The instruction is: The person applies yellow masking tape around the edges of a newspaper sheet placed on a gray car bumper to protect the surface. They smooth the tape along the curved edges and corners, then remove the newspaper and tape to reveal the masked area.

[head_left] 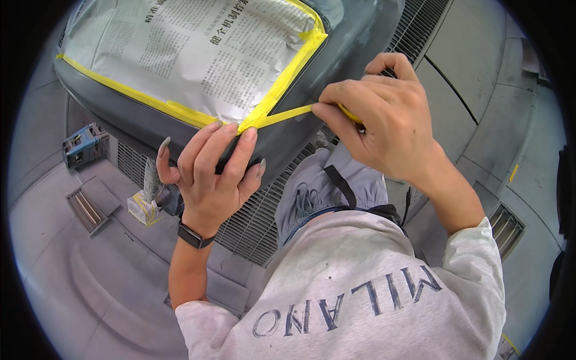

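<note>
A sheet of newspaper [198, 66] covers part of a dark grey vehicle body part [108, 93], and yellow masking tape [285, 75] borders its edges. At the near corner, my left hand [210, 171] lays its fingertips on the tape, with the fingers apart. From that corner a taut tape strip [289, 114] runs up to the right, free of the surface. It leads to my right hand [384, 117], whose fingers are closed round a roll of yellow masking tape [350, 114]. Most of the roll is hidden by the hand.
Below the body part, a metal floor grating [246, 237] crosses the grey floor. To the left stands a blue box-shaped unit [86, 146]. A support post with a wrapped base [144, 207] stands near my left forearm. Another grating [417, 24] lies at the upper right.
</note>
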The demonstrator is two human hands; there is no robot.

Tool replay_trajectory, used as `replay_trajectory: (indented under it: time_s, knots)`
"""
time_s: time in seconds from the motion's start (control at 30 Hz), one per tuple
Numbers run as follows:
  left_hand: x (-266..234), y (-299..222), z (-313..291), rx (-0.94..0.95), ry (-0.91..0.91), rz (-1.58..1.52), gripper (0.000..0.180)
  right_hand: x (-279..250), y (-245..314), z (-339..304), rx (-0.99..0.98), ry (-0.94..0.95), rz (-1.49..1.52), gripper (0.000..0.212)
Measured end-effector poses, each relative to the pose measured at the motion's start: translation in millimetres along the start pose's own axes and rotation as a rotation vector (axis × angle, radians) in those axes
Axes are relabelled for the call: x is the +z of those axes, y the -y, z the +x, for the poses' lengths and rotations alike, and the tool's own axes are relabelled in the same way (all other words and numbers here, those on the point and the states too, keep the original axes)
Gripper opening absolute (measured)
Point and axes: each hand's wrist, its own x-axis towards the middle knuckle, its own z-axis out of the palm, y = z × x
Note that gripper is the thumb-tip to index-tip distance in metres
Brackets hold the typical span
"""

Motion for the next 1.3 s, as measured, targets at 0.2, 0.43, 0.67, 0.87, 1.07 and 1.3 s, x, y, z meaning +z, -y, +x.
replay_trajectory:
  time_s: [0.2, 0.43, 0.67, 0.87, 1.07, 1.3]
  knots:
    - [-1, -3, 3, -0.006, -0.067, 0.034, 0.037, 6, -10, 15, -0.119, -0.078, -0.176, 0.019]
    - [-3, -12, 4, -0.033, -0.009, 0.056, 0.042, 2, -11, 22, -0.191, -0.092, -0.23, 0.019]
    - [4, -26, 7, -0.104, -0.004, 0.115, 0.048, 3, -16, 20, -0.205, -0.092, -0.199, 0.019]
    - [9, -25, 5, -0.093, -0.044, 0.107, 0.047, -4, -17, 20, -0.205, -0.063, -0.145, 0.02]
    - [12, -22, 5, -0.076, -0.095, 0.081, 0.043, -11, -10, 13, -0.218, -0.061, -0.082, 0.021]
    - [11, -21, 9, -0.061, -0.091, 0.102, 0.041, 5, -25, 26, -0.305, -0.15, -0.215, 0.023]
